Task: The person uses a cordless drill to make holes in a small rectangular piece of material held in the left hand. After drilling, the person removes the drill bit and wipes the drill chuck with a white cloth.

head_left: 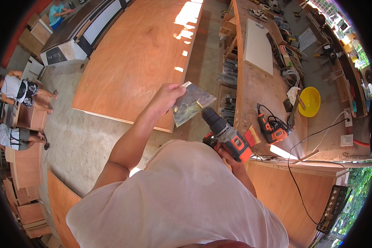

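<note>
Holding a flat grey piece in midair beside a drill bit

The person's left hand is closed on the upper left of that piece, out past the corner of the big wooden panel and short of the tabletop. The right hand is curled around the orange-and-black drill, much of it hidden by the tool. The brass-coloured bit points at the piece (whether it touches, I can't make out from here).

I see no clamp or backing, so if the bit spun and snagged, the piece could twist loose, or whip round against the left hand. A bit slipping across that shiny face could also reach those knuckles. With a slack pinch, the piece might simply drop to the floor.
</note>
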Tool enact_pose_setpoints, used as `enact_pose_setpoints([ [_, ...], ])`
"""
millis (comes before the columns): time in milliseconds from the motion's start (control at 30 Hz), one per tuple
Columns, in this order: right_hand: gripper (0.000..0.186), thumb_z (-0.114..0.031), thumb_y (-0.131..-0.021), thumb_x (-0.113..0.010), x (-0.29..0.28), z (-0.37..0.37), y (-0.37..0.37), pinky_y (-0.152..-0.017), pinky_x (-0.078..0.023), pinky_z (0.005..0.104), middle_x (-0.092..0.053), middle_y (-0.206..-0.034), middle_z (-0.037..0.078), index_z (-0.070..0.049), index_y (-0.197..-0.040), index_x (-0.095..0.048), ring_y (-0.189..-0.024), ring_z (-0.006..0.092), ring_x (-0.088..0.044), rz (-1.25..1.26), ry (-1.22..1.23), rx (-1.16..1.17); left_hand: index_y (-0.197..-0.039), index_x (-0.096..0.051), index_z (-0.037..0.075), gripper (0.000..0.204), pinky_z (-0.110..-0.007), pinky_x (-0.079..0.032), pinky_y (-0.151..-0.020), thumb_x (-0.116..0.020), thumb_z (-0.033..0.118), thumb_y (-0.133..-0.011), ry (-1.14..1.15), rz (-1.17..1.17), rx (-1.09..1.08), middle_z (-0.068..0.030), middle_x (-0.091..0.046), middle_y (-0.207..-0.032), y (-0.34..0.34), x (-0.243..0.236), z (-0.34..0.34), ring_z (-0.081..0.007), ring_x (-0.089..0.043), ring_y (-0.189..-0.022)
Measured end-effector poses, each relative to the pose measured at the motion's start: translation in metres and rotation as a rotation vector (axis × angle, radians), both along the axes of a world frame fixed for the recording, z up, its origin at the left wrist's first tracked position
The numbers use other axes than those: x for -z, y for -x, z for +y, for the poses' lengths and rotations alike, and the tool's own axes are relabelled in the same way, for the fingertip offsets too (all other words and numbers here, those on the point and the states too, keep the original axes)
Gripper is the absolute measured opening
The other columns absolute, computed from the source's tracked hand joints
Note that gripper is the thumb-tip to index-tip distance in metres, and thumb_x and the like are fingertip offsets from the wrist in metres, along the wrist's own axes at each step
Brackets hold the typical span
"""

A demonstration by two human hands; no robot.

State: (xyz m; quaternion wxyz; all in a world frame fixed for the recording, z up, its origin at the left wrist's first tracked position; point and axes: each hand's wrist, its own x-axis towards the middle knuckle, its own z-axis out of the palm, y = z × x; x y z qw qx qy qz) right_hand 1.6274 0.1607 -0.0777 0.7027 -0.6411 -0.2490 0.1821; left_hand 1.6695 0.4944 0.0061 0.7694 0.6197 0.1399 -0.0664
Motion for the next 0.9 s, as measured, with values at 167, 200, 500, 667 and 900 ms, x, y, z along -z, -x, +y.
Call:
enact_pose_setpoints([
  [167, 0.018, 0.001, -0.077, -0.066, -0.002, 0.000, -0.001, -0.064, -0.051, 0.0307, -0.066, -0.081, 0.006, -0.001, -0.094, -0.064, -0.072, 0.0164, -0.064, -0.069, 0.004, -0.003, -0.097, -0.065, -0.001, 0.023, -0.027, -0.047, -0.065, -0.054, 0.019, -0.096, 0.025, -0.002, 0.020, -0.0031, -0.065, -0.084, -0.007, 0.004, 0.000, -0.0086, -0.058, -0.072],
  [200, 0.017, 0.001, -0.077, -0.066, 0.000, 0.000, -0.001, -0.064, -0.051, 0.0307, -0.066, -0.080, 0.006, -0.001, -0.094, -0.064, -0.072, 0.0165, -0.064, -0.054, -0.015, -0.006, -0.097, -0.065, -0.001, 0.024, -0.027, -0.047, -0.066, -0.054, 0.020, -0.096, 0.033, -0.003, 0.018, -0.0032, -0.065, -0.085, -0.007, 0.004, -0.001, -0.0088, -0.058, -0.072],
  [500, 0.017, -0.001, -0.077, -0.069, 0.019, -0.004, 0.003, -0.063, -0.051, 0.0312, -0.066, -0.080, 0.006, -0.001, -0.094, -0.065, -0.072, 0.0170, -0.064, 0.006, -0.006, 0.039, -0.099, -0.065, -0.002, 0.024, -0.027, -0.048, -0.068, -0.053, 0.019, -0.097, 0.045, -0.016, 0.040, -0.0041, -0.066, -0.088, -0.013, 0.000, -0.005, -0.0091, -0.059, -0.075],
  [667, 0.016, -0.001, -0.077, -0.068, 0.004, -0.001, 0.001, -0.063, -0.051, 0.0312, -0.067, -0.081, 0.006, -0.002, -0.093, -0.066, -0.072, 0.0168, -0.064, -0.106, 0.079, 0.026, -0.099, -0.065, -0.002, 0.024, -0.026, -0.048, -0.068, -0.053, 0.019, -0.097, 0.053, -0.024, 0.027, -0.0040, -0.066, -0.088, -0.013, -0.001, -0.005, -0.0088, -0.060, -0.075],
  [900, 0.018, 0.000, -0.078, -0.068, 0.016, -0.010, 0.002, -0.064, -0.052, 0.0306, -0.067, -0.082, 0.006, -0.002, -0.095, -0.065, -0.073, 0.0155, -0.064, 0.147, 0.059, 0.041, -0.100, -0.065, -0.002, 0.024, -0.026, -0.048, -0.068, -0.054, 0.019, -0.096, 0.014, -0.020, 0.023, -0.0041, -0.067, -0.088, -0.014, -0.002, -0.005, -0.0086, -0.060, -0.074],
])
